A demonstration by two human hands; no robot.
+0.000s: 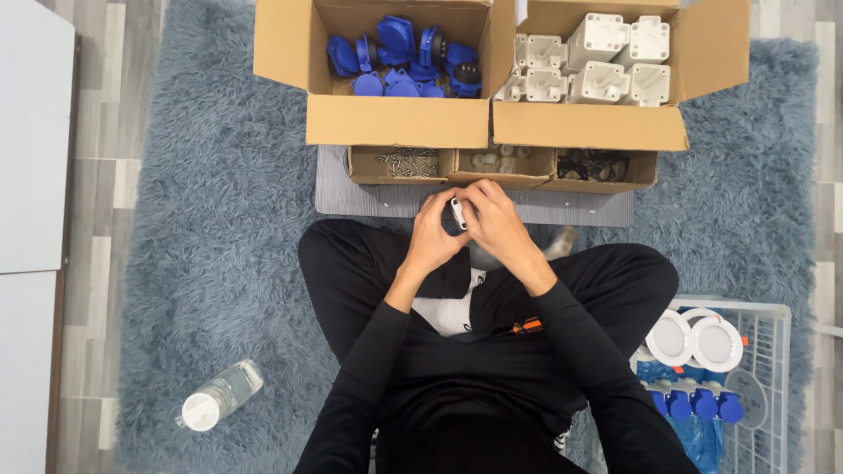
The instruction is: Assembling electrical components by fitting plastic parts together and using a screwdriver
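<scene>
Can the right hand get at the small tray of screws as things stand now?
Probably not at once: the right hand and left hand together grip a small white part. The tray of screws lies open just ahead, uncovered.

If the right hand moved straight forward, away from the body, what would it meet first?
Probably the small middle cardboard tray of pale round parts, just beyond the right hand; behind it stands the big box of white housings. Depth is unclear, so it might pass above.

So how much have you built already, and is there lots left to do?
Done: finished blue and white pieces sit in the wire basket. In hand: both hands, left hand and right hand, close around one small white part. Left: plenty of blue parts and white housings fill the cardboard boxes.
</scene>
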